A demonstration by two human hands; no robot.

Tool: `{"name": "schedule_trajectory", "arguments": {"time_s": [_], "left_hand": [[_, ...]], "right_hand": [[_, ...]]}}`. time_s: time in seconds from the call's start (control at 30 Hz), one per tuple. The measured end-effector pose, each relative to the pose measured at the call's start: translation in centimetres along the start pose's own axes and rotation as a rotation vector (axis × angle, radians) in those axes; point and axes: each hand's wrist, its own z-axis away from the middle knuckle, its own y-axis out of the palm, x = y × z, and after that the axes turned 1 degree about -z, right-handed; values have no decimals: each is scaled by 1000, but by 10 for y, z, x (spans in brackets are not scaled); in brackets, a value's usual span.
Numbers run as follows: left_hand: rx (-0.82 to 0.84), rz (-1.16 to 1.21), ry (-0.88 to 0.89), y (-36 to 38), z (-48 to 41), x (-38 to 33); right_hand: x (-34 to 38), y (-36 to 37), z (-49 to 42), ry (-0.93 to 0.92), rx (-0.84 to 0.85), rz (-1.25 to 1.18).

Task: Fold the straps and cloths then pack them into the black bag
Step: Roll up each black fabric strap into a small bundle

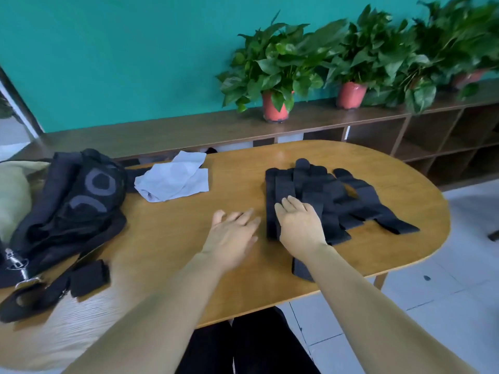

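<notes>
We note: R hand (299,220) flat, fingers straight, resting on near-left edge of black straps pile (340,201), mid-right of wooden table (175,228). L hand (232,233) just left of pile, fingers spread, grasping nothing. Grey cloths (172,180) lie beyond L hand. Black bag (78,201) at table's left end.

Bright, even light w/ soft shadows; motion blur on plants (459,33) top-R (edges bend, wide-angle).
</notes>
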Motion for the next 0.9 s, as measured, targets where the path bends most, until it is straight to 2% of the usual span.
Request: {"name": "schedule_trajectory", "arguments": {"time_s": [0.3,0.43,0.57,0.7,0.9], "left_hand": [[-141,46,254,13,-41,-58],[-159,-18,380,26,-40,-58],[-305,-21,482,30,-39,-61],[-419,21,452,24,-32,-58],[-477,14,426,19,5,-18]], "right_hand": [[-71,25,25,249,34,83],[-76,31,29,229,42,119],[-75,36,30,253,51,81],[-72,35,32,217,18,61],[-66,30,36,209,77,108]]}}
